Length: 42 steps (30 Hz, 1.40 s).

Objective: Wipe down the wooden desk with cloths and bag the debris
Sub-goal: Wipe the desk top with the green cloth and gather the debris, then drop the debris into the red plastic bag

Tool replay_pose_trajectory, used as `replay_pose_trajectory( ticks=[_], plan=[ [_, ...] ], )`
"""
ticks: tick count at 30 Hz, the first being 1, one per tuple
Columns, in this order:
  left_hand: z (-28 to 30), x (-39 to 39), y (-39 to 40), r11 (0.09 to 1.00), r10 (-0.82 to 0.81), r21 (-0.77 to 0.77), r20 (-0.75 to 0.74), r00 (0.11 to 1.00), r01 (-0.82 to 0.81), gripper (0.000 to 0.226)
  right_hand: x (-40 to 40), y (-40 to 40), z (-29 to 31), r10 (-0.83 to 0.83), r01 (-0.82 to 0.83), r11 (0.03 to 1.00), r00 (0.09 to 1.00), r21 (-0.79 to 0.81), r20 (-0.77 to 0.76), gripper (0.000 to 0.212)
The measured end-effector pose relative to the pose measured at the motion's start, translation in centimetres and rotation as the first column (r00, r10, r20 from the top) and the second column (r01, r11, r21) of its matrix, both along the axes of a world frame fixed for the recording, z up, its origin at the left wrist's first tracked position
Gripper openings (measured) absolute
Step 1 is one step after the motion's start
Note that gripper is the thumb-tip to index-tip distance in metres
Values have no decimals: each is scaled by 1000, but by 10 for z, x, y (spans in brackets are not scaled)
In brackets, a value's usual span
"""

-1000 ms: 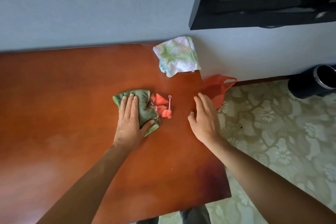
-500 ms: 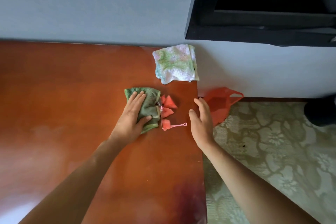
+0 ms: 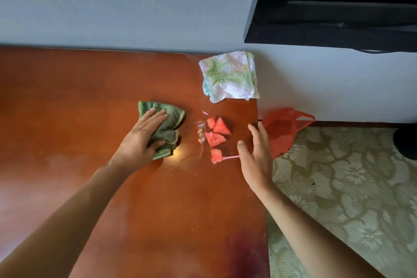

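My left hand [image 3: 141,140] presses flat on a crumpled green cloth [image 3: 169,126] on the wooden desk [image 3: 90,101]. To its right lie several red watermelon pieces [image 3: 216,136], a pink plastic fork [image 3: 228,157] and a clear wrapper scrap [image 3: 200,135]. My right hand [image 3: 255,156] hovers open at the desk's right edge, its thumb close to the fork's handle. An orange plastic bag [image 3: 282,130] hangs just past that edge, beside my right hand. A pale floral cloth [image 3: 230,75] lies at the desk's back right corner.
A grey wall runs behind the desk. A black shelf or cabinet [image 3: 338,7] juts out at the upper right. Patterned green carpet [image 3: 349,198] covers the floor on the right, with a dark round object [image 3: 406,140] at its far edge.
My left hand has pulled the green cloth left, away from the watermelon pieces, uncovering the wrapper scrap. My right hand stays at the desk's right edge. The camera has shifted.
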<state>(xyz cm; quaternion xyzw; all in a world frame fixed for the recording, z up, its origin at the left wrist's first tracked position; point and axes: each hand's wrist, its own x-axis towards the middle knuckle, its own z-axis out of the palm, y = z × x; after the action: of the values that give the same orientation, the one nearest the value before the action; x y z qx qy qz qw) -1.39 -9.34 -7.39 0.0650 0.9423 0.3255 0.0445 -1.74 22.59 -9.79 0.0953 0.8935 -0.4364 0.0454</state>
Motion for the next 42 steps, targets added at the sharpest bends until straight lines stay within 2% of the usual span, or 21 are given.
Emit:
replay_pose_trajectory(
  ticks=[5,13,19,22,30,37,39,42],
  plan=[
    [-6,-26,21,999,-52,11,-27,998,52,77,1,-2,0,15,-15,999,1000,31,-5,58],
    [-7,-49,44,976,-212,48,-42,976,214,74,1,6,6,9,-5,993,999,-122,33,48],
    [4,-17,-7,994,-113,5,-16,993,113,76,0,8,7,-6,10,985,1000,-173,23,45],
    [6,-10,-24,996,-79,-47,0,997,79,77,0,6,5,-17,16,989,1000,-150,-6,54],
    [-5,-53,31,973,-231,-11,-44,972,231,74,1,5,0,-28,24,991,999,-135,-26,55],
    [-11,-31,63,952,-294,71,-47,955,297,64,0,6,1,-22,18,991,999,-135,-30,55],
    [-10,-23,71,954,-278,105,-33,960,280,65,0,6,2,-25,20,988,999,-154,-29,55],
    [-2,-10,70,978,-133,158,-40,990,137,68,-1,9,3,-36,31,977,999,-211,-20,54]
  ],
)
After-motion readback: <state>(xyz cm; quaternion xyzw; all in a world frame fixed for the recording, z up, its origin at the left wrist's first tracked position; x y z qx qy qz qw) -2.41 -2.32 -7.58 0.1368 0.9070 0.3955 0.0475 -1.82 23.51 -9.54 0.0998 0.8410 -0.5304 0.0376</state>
